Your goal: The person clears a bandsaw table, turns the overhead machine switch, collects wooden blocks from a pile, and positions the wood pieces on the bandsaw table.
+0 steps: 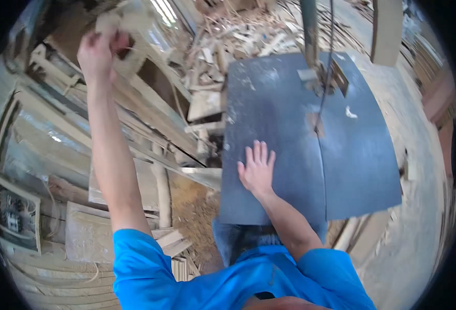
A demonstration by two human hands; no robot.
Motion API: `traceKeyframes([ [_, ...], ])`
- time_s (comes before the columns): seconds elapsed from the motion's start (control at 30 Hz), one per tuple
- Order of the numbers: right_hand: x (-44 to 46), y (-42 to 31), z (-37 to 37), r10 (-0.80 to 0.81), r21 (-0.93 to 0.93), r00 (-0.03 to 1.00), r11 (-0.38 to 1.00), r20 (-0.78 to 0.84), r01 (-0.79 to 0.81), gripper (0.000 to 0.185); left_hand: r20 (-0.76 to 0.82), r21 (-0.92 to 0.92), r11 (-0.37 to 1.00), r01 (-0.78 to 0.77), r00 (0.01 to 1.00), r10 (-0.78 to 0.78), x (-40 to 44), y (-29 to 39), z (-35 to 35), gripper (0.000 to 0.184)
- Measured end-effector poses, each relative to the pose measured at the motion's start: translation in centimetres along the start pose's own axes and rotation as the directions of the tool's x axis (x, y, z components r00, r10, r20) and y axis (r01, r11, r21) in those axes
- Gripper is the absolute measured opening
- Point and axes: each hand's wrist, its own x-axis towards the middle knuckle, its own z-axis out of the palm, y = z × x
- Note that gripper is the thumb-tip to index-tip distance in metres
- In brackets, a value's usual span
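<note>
1. Dark table (269, 103), right of centre on my feed, lies in front of the body, and I have the right hand (257, 170) palm-down on it, open, fingers a little apart and pointing away from the body.
2. That hand sits on the near left part of the top, well to the left of a thin slit (322, 175) that runs to the near edge.
3. Over to the left hand (97, 54), up and out at the far upper left, well apart from the table! I see bent fingers and a pale, blurred piece (108, 23) beside them; from here I cannot tell whether they grip it.
4. Following the slit away from me, I meet a thin blade (325, 88) coming down to a brownish patch (313, 123) in the tabletop.
5. Just beyond, a greenish post (309, 31) stands over the table, and a white scrap (350, 112) lies to the blade's right.
6. Closest to my camera, blue sleeves (137, 263) cover both upper arms.
7. Further out, I've got a heap of wood offcuts (238, 36) behind the table, sawdust (186, 201) on the floor to its left, and a box of electrical parts (13, 212) at far left.
</note>
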Motion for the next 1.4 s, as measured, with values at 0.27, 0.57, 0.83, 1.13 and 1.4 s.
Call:
traceKeyframes([
  [0.27,0.0,0.1,0.7,0.031,-0.010,0.999,0.999,0.028,-0.030,0.057,0.707,0.408,0.514,0.755,0.096,-0.701,-27.3,-14.9,0.6,0.017],
  [0.57,0.1,0.1,0.9,0.048,0.003,0.999,0.999,-0.017,-0.048,0.050,0.370,-0.340,0.754,0.562,0.817,-0.443,-18.3,-12.1,3.9,0.040],
  [0.83,0.4,0.4,0.0,-0.049,0.188,0.961,0.977,-0.273,0.103,0.020,0.348,0.047,0.778,0.627,0.720,-0.601,-35.0,-10.2,3.3,0.040],
  [1.13,-20.5,7.7,-12.4,-0.139,0.067,0.845,0.977,-0.517,0.202,0.026,0.439,0.694,0.720,0.000,0.792,-0.424,-47.4,-13.8,-0.5,0.055],
  [1.4,-42.5,25.7,-13.6,0.932,0.403,-0.133,0.014,-0.336,-0.915,0.042,0.789,-0.060,0.934,-0.351,0.556,0.260,-52.2,3.5,18.4,0.027],
])
